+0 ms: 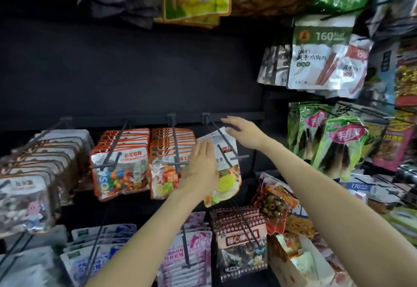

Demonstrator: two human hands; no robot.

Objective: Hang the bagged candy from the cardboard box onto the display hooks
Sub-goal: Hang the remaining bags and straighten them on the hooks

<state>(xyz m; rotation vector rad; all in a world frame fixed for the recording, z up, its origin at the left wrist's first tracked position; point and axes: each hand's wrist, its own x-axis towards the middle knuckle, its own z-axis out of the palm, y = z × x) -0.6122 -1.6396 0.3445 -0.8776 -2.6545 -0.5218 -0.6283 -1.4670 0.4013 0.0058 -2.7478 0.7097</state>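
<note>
Your bare forearms reach up to the white-and-yellow candy bag (225,173) threaded on the dark metal display hook (222,138) at the rail's right end, left hand (199,169) flat against its face, right hand (244,132) spread, nearer its top edge.

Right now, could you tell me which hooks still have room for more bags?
The fourth hook holds one white bag; its rod is mostly bare. The orange-bag hooks beside it are packed, as is the far-left row.
</note>
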